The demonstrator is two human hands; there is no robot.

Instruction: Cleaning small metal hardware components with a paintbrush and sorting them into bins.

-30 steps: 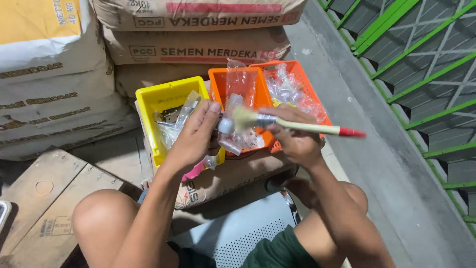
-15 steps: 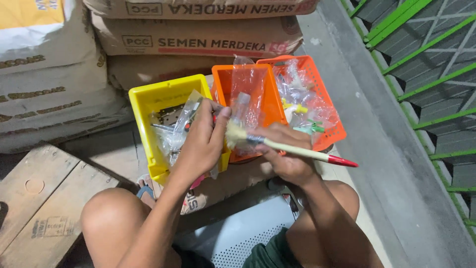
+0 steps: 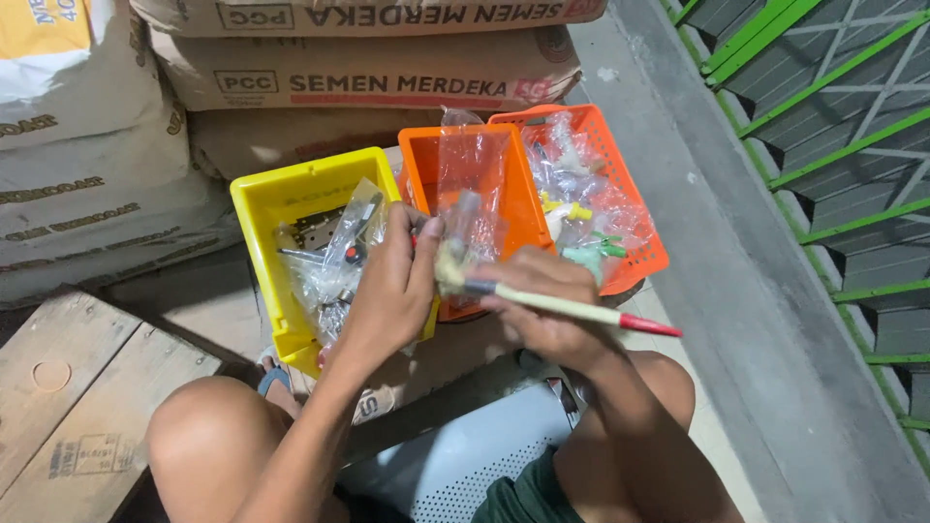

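Fingers (image 3: 523,302) of my right hand (image 3: 547,315) grip the paintbrush (image 3: 552,302); my left hand (image 3: 387,291) pinches a clear bag (image 3: 339,261) over the yellow bin (image 3: 266,208).

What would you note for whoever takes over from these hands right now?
Left hand: over the yellow bin, fingers on a clear bag of metal parts.
Right hand: holds a brush by its handle, bristles toward the left hand, red tip to the right.
Orange bin and orange basket hold more bags.
Done: brush in hand. Left: which bags have been brushed cannot be told.
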